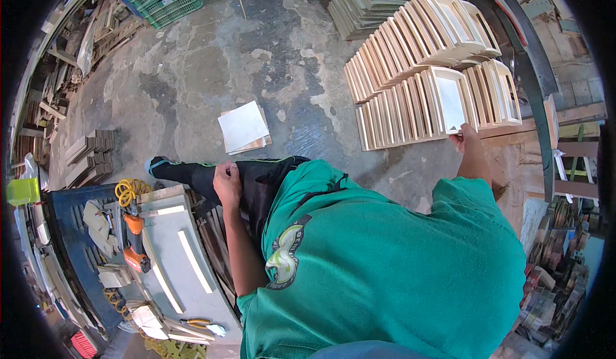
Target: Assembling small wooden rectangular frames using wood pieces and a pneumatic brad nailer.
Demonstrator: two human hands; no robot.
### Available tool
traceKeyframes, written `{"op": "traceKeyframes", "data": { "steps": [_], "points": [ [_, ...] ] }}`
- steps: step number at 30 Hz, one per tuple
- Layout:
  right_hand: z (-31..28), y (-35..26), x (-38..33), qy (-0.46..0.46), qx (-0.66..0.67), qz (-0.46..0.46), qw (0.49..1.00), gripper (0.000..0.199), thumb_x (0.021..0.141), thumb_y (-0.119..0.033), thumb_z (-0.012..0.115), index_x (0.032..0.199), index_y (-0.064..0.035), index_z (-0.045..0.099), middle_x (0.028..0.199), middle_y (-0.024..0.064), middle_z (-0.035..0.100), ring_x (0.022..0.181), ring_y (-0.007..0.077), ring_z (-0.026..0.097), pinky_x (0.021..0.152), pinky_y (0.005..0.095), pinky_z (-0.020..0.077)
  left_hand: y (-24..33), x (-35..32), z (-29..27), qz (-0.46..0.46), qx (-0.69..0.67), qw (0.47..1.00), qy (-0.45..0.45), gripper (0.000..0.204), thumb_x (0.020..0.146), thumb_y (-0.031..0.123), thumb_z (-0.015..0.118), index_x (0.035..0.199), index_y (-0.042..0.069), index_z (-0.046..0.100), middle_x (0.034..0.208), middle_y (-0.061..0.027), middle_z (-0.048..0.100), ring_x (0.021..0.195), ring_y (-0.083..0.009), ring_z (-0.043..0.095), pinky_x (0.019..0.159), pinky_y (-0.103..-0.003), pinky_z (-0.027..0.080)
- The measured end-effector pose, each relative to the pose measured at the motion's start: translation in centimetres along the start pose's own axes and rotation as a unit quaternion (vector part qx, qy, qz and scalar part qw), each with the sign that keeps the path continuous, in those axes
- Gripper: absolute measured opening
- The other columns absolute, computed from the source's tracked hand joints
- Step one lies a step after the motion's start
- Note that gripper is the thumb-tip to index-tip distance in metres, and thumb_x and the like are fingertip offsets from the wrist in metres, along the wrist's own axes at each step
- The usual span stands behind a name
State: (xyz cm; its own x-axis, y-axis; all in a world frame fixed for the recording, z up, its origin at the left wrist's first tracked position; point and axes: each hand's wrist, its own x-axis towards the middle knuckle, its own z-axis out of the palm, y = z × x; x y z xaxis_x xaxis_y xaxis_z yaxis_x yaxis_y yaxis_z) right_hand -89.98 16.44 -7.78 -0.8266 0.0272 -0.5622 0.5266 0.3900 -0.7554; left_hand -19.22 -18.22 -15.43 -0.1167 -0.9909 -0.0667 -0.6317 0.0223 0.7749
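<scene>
My right hand (pixel 467 139) reaches out to the right and pinches the lower corner of a pale wooden tray (pixel 453 99) with a white panel. This tray is the end one in the lower row of similar trays standing on edge, packed close together. My left hand (pixel 227 183) is closed and rests by my dark-trousered leg (pixel 199 174); anything inside its curled fingers is hidden. On the workbench (pixel 192 227) to the left lie an orange nail gun (pixel 135 243), two pale wood strips (pixel 195 261) and yellow-handled pliers (pixel 197 322).
White sheets (pixel 244 127) lie on the stained concrete floor ahead. A stack of boards (pixel 369 3) and a second row of trays (pixel 410 35) stand at the far right. Green crates (pixel 168 3) are at the far left, with stacked wood pieces (pixel 88 157) nearer. A yellow coiled hose (pixel 130 191) loops on the bench.
</scene>
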Motion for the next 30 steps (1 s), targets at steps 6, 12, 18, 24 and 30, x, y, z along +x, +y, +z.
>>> {"op": "traceKeyframes", "data": {
  "steps": [6, 12, 18, 24, 30],
  "points": [
    [0.5, -0.2, -1.9, 0.011, 0.008, -0.003, 1.0, 0.036, 0.1, -0.03, 0.047, 0.121, -0.0009, 0.054, 0.103, 0.0171, 0.062, 0.082, 0.0283, 0.065, 0.065, 0.0387, 0.0612, -0.6, -0.1, 0.2, 0.017, 0.012, 1.0, 0.005, 0.027, 0.093, 0.024, 0.064, 0.099, -0.002, 0.067, 0.103, -0.0203, 0.07, 0.096, -0.0366, 0.067, 0.088, -0.041, 0.051],
    [0.8, 0.3, -2.9, 0.0, 0.012, -0.001, 1.0, 0.042, 0.101, -0.043, 0.046, 0.116, -0.0057, 0.057, 0.095, 0.0123, 0.064, 0.076, 0.0241, 0.064, 0.067, 0.0371, 0.0601, -0.4, -0.3, 0.1, 0.011, 0.008, 1.0, 0.006, 0.026, 0.093, 0.023, 0.064, 0.099, -0.002, 0.067, 0.1, -0.0198, 0.07, 0.094, -0.0359, 0.067, 0.086, -0.041, 0.051],
    [1.5, 1.0, -5.2, 0.036, 0.044, -0.001, 0.998, 0.058, 0.101, -0.057, 0.037, 0.123, -0.0067, 0.054, 0.092, 0.0132, 0.062, 0.071, 0.0255, 0.061, 0.064, 0.0394, 0.0577, 0.3, -0.2, -0.1, 0.013, 0.003, 1.0, 0.01, 0.023, 0.093, 0.02, 0.064, 0.099, -0.001, 0.067, 0.1, -0.0195, 0.07, 0.093, -0.0355, 0.068, 0.085, -0.041, 0.051],
    [3.7, 7.8, -10.5, 0.141, 0.225, 0.021, 0.964, 0.07, 0.1, -0.066, 0.029, 0.098, -0.001, 0.054, 0.064, 0.0111, 0.053, 0.054, 0.0279, 0.053, 0.051, 0.0402, 0.0485, -1.4, -0.3, 0.4, 0.045, 0.004, 0.999, 0.03, 0.02, 0.093, 0.018, 0.064, 0.098, -0.001, 0.067, 0.102, -0.0187, 0.07, 0.093, -0.0354, 0.067, 0.086, -0.04, 0.051],
    [4.1, 14.0, -8.6, 0.227, 0.291, 0.08, 0.926, 0.066, 0.101, -0.063, 0.033, 0.088, -0.0018, 0.054, 0.062, 0.01, 0.052, 0.051, 0.0272, 0.053, 0.049, 0.0394, 0.0467, -0.6, -0.4, 0.2, 0.038, 0.018, 0.999, 0.014, 0.02, 0.093, 0.018, 0.063, 0.095, -0.001, 0.066, 0.106, -0.0186, 0.07, 0.094, -0.0349, 0.067, 0.087, -0.04, 0.051]
  ]
}}
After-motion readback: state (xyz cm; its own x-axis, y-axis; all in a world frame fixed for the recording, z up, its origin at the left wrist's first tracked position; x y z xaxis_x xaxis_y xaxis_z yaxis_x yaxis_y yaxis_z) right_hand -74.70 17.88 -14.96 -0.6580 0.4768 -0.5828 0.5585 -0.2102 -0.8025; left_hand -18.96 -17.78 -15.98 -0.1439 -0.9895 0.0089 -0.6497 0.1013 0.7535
